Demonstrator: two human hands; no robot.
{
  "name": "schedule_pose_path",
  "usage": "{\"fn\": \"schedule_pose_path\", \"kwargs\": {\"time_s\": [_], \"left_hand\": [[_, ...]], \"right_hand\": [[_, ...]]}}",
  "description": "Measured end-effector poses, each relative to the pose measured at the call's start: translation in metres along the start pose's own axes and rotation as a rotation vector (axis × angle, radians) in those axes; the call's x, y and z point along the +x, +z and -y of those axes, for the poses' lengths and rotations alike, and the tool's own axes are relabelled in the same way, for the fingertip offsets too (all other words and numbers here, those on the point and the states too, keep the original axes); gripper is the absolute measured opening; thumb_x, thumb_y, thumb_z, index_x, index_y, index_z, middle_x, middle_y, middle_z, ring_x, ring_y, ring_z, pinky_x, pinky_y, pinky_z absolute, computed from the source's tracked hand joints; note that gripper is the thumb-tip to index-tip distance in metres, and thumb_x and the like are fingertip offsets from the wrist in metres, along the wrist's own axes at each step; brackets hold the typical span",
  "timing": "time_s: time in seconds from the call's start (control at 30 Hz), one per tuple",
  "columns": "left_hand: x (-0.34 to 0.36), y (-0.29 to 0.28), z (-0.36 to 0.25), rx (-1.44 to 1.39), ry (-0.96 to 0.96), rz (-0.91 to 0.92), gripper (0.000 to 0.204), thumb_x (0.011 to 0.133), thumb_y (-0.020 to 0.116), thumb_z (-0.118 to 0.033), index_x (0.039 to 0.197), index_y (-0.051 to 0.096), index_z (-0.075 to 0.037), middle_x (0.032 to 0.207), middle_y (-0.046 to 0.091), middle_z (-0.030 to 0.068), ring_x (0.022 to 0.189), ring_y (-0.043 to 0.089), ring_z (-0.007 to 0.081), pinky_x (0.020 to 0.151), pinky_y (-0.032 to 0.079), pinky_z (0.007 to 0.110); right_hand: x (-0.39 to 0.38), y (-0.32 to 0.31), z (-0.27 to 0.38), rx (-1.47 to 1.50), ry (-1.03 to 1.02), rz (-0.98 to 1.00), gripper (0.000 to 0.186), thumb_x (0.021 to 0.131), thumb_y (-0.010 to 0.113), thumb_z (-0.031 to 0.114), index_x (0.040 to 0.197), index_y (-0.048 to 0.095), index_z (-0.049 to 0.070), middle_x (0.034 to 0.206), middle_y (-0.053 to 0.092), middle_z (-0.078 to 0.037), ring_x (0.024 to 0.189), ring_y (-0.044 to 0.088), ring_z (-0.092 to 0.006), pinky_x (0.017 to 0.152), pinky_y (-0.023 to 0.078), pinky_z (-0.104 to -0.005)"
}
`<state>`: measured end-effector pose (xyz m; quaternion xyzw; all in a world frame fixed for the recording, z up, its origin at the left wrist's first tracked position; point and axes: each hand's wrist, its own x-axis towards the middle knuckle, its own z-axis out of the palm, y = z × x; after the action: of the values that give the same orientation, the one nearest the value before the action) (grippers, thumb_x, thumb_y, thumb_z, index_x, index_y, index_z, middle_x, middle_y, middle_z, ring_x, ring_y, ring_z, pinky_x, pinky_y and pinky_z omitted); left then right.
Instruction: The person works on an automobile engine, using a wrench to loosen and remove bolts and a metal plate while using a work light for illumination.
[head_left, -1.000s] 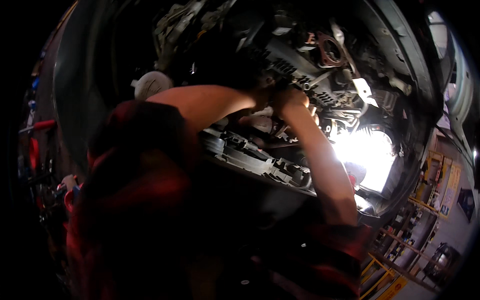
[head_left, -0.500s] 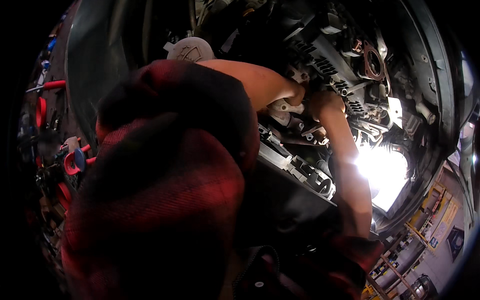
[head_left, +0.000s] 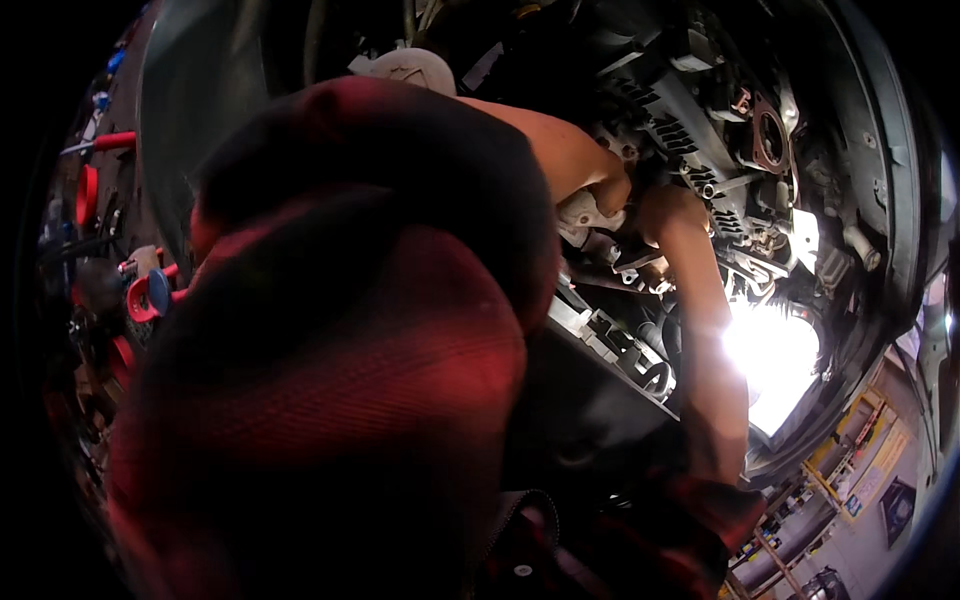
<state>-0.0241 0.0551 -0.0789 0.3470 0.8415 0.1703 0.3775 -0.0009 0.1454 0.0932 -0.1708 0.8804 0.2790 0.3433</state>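
Note:
Both my arms reach into a vehicle's engine bay. My left hand [head_left: 611,190] comes in from the upper left, bent at the knuckles, beside a pale cast-metal part [head_left: 590,213]; most of its fingers are out of sight. Just right of it, my right hand [head_left: 673,212] is curled down among the engine parts. Its fingertips are hidden, and so is whatever they grip. Close to the right hand lies a short metal bar with a round end [head_left: 732,186], next to a dark slotted part [head_left: 690,140].
A glaring work light [head_left: 775,350] shines right of my right forearm. A pale round cap [head_left: 415,68] sits behind my left sleeve, and a rust-coloured flange gasket [head_left: 769,138] at the upper right. Red-handled tools [head_left: 115,141] lie at the far left; yellow shelving [head_left: 850,440] stands lower right.
The view has shifted, so the engine parts and both hands sit further right. My left sleeve covers more of the picture's middle. Both hands stay at the same spot in the engine.

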Motion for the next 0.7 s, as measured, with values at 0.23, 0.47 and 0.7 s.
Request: {"fn": "schedule_pose_path", "kwargs": {"time_s": [0.23, 0.47, 0.7], "left_hand": [[-0.016, 0.007, 0.003, -0.101, -0.010, -0.032, 0.050, 0.083, 0.061, -0.039, 0.111, 0.066, 0.002, 0.104, 0.067, 0.0225, 0.096, 0.063, 0.0351, 0.087, 0.047, 0.044], [-0.040, -0.004, 0.006, -0.191, 0.120, -0.160, 0.047, 0.080, 0.065, -0.035, 0.113, 0.065, -0.001, 0.103, 0.068, 0.0219, 0.097, 0.064, 0.0349, 0.086, 0.049, 0.043], [-0.034, -0.016, -0.015, -0.063, 0.069, -0.065, 0.048, 0.081, 0.065, -0.039, 0.113, 0.067, -0.003, 0.116, 0.064, 0.0201, 0.106, 0.063, 0.0301, 0.092, 0.048, 0.041]], "right_hand": [[0.002, -0.004, 0.003, 0.003, -0.026, -0.031, 0.032, 0.086, 0.057, 0.020, 0.112, 0.068, 0.007, 0.119, 0.065, -0.016, 0.110, 0.063, -0.0309, 0.091, 0.053, -0.0410], [-0.005, -0.010, 0.004, 0.059, -0.001, -0.032, 0.033, 0.092, 0.050, 0.023, 0.119, 0.066, 0.013, 0.122, 0.064, -0.013, 0.114, 0.062, -0.0276, 0.090, 0.053, -0.0396], [0.006, 0.007, -0.004, 0.104, -0.014, -0.103, 0.033, 0.090, 0.053, 0.024, 0.119, 0.067, 0.015, 0.121, 0.066, -0.012, 0.109, 0.065, -0.0271, 0.086, 0.054, -0.0376]]}}
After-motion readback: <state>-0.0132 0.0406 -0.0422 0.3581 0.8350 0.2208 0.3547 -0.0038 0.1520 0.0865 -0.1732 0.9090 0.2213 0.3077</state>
